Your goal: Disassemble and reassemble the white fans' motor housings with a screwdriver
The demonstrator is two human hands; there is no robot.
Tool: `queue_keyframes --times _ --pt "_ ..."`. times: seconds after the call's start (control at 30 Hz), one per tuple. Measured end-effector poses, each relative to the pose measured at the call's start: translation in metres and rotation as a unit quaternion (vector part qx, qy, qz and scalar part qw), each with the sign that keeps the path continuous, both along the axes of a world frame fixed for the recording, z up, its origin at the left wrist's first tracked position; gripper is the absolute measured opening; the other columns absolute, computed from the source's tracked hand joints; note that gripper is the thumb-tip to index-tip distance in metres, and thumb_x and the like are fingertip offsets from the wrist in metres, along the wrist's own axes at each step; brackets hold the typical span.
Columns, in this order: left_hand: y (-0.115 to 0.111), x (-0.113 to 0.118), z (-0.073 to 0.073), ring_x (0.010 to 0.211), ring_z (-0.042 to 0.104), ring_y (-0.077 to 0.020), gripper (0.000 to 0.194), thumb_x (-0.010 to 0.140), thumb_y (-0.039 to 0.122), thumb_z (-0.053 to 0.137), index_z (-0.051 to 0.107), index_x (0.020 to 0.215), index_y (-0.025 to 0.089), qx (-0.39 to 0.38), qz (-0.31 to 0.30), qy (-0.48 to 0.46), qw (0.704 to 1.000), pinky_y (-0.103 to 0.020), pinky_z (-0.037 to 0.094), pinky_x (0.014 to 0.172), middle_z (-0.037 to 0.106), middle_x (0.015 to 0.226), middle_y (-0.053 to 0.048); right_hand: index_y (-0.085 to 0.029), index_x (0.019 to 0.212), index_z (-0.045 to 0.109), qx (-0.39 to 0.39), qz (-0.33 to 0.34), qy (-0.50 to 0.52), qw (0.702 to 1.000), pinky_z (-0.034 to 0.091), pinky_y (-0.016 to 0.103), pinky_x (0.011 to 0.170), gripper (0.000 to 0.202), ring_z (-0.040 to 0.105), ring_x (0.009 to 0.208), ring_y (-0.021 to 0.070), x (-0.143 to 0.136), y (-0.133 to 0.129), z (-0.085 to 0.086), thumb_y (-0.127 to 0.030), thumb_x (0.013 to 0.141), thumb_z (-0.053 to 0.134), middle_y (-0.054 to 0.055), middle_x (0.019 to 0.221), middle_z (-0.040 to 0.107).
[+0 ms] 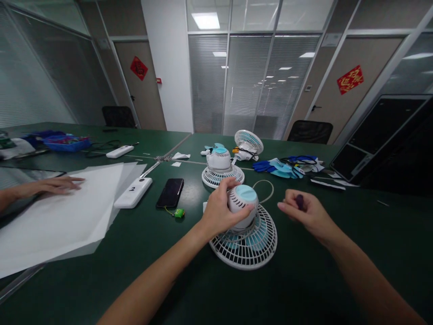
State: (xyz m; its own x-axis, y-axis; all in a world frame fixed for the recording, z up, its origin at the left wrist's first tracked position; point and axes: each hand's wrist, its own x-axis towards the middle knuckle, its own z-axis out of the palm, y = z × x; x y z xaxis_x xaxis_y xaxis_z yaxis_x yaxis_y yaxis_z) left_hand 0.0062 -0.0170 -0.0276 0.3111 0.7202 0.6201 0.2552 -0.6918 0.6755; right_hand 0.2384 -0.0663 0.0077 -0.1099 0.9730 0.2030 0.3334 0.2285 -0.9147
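A white fan [246, 259] lies grille-down on the green table, its light-blue-capped motor housing [246, 193] facing up. My left hand [223, 208] wraps around that housing from the left, thumb across the near side. Pale blue blades show through the grille. Off to the right of the fan, my right hand [306, 212] is raised and closed on a small dark handle [299, 201]; the rest of it is hidden by the fingers. A thin pale cord [270, 189] loops out behind the housing.
Behind are a second fan [219, 160] and a third, tilted fan [249, 143]. Blue gloves [277, 167] lie to the right. A phone [170, 193], a white box marked 2 [133, 193] and paper sheets [84, 198] are left, with another person's hand [61, 185] on the paper.
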Motion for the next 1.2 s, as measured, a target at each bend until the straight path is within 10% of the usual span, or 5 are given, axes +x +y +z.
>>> queue_keyframes --times 0.23,0.4,0.57,1.2 --pt "0.006 -0.007 0.006 0.112 0.063 -0.0289 0.061 0.076 0.035 0.077 0.045 0.126 0.021 -0.005 -0.026 0.021 0.999 -0.048 0.052 0.096 0.064 0.121 -0.013 -0.024 0.101 0.054 -0.014 0.035 -0.196 0.98 0.034 0.027 0.052 0.031 0.041 0.056 0.0131 -0.016 -0.015 0.0 -0.05 0.086 0.062 -0.005 0.064 0.043" --pt "0.012 -0.02 0.012 0.12 0.058 -0.0354 0.086 0.066 0.045 0.083 0.041 0.138 0.022 -0.015 -0.041 0.099 0.994 -0.055 0.051 0.097 0.054 0.137 -0.018 -0.021 0.123 0.054 0.088 -0.064 -0.243 0.964 0.042 0.031 0.056 0.064 0.054 0.06 0.0173 -0.032 -0.002 0.005 -0.06 0.075 0.069 -0.002 0.068 0.057" --pt "0.016 -0.027 0.014 0.119 0.058 -0.0387 0.096 0.062 0.045 0.085 0.039 0.142 0.02 -0.029 -0.059 0.186 0.98 -0.06 0.047 0.098 0.057 0.133 -0.019 -0.022 0.142 0.045 0.128 -0.109 -0.305 0.937 0.049 0.048 0.085 0.102 0.064 0.102 0.0327 -0.045 0.015 0.006 -0.069 0.058 0.077 0.011 0.118 0.068" --pt "0.017 -0.032 0.015 0.129 0.048 -0.0369 0.107 0.06 0.039 0.086 0.029 0.148 0.017 -0.1 -0.087 0.216 0.967 -0.056 0.037 0.11 0.047 0.143 -0.019 -0.022 0.126 0.057 0.123 -0.039 -0.186 0.974 0.051 0.041 0.088 0.083 0.066 0.102 0.0284 -0.057 0.025 -0.024 -0.057 0.056 0.083 0.008 0.115 0.069"
